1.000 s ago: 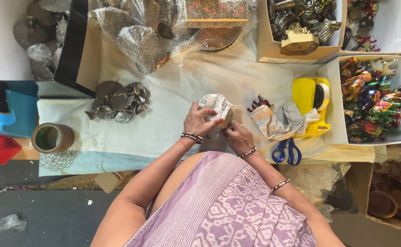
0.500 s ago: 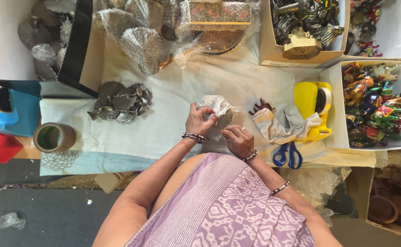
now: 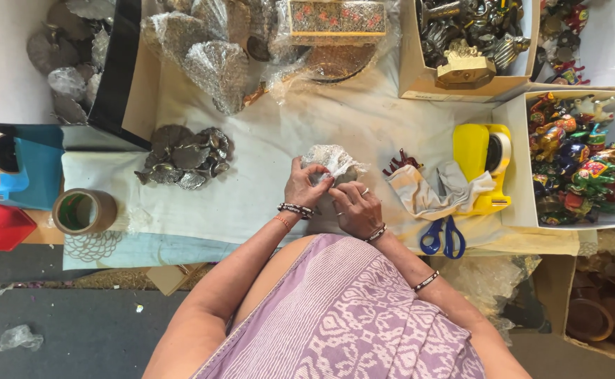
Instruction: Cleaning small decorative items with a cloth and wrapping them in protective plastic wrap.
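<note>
Bubble-wrapped bundle (image 3: 332, 163) sat at mid-table, gripped between both hands above the white cloth (image 3: 265, 189). Left hand (image 3: 307, 186) clasped its near left side; right hand (image 3: 355, 207) pressed fingers onto its lower edge. Blue-handled scissors (image 3: 442, 236) lay just right of the right wrist, yellow tape dispenser (image 3: 483, 158) beyond. Pile of grey metal leaves (image 3: 184, 156) lay well left.
</note>
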